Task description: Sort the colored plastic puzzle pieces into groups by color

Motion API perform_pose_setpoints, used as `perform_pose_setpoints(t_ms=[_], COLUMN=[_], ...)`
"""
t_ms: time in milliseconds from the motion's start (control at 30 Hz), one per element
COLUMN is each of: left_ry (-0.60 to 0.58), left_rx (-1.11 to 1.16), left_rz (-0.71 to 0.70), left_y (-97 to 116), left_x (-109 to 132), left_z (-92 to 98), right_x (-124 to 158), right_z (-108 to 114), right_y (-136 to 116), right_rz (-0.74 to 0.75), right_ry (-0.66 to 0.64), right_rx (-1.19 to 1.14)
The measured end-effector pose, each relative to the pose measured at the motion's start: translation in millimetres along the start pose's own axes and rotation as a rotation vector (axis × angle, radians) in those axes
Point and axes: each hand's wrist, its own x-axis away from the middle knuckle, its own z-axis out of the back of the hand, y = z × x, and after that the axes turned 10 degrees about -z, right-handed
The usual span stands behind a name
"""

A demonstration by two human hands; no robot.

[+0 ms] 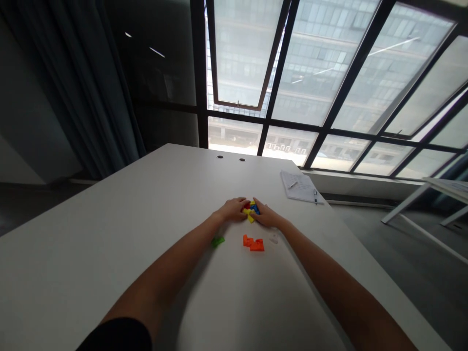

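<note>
On the white table, a small cluster of yellow, red and blue plastic pieces (250, 213) lies between my two hands. My left hand (233, 209) curls around its left side, fingers against the red and yellow parts. From the right, my right hand (266, 214) closes in on the blue and yellow parts. Some of the cluster is hidden by my fingers, and whether its pieces are joined I cannot tell. Closer to me lie orange pieces (253, 243), touching one another. A green piece (218, 241) sits beside my left forearm, and a clear or whitish piece (273, 239) beside my right.
Papers (300, 186) with two pens on them lie near the table's right edge. Two round cable holes (242, 160) are set in the far end of the white table (153, 195). Beyond are large windows, a dark curtain (84, 87) and another table (448, 187) at right.
</note>
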Motion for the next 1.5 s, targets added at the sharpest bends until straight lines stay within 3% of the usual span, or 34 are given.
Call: perform_pose_setpoints(t_ms=[200,333,433,500,633,833,1033,1200,1500], left_ry=[-0.071,-0.027,0.052,0.024,0.107,0.192,0.252,0.355,0.57], left_rx=[0.093,0.109,-0.002,-0.053,-0.02,-0.017,0.052,0.32,0.767], left_rz=[-0.214,-0.23,-0.1,-0.031,-0.082,-0.095,-0.131,-0.161,0.03], left_y=[19,22,19,19,33,54,60,73,68], left_x=[53,107,142,153,145,128,134,133,126], left_z=[29.8,47.1,35.7,18.5,-8.2,-5.6,-5.3,-7.0,-5.1], right_x=[56,87,108,118,125,123,126,127,125], right_z=[20,37,33,20,-17,-43,-45,-48,-41], right_y=[-4,7,13,9,-15,-38,-35,-35,-45], right_rz=[0.18,0.125,0.057,0.057,0.167,0.202,0.326,0.374,0.339], right_ry=[-0.094,-0.056,-0.137,-0.155,0.064,0.313,0.337,0.326,0.397], right_rx=[-0.128,-0.169,-0.084,0.001,0.068,0.053,0.002,-0.144,-0.548])
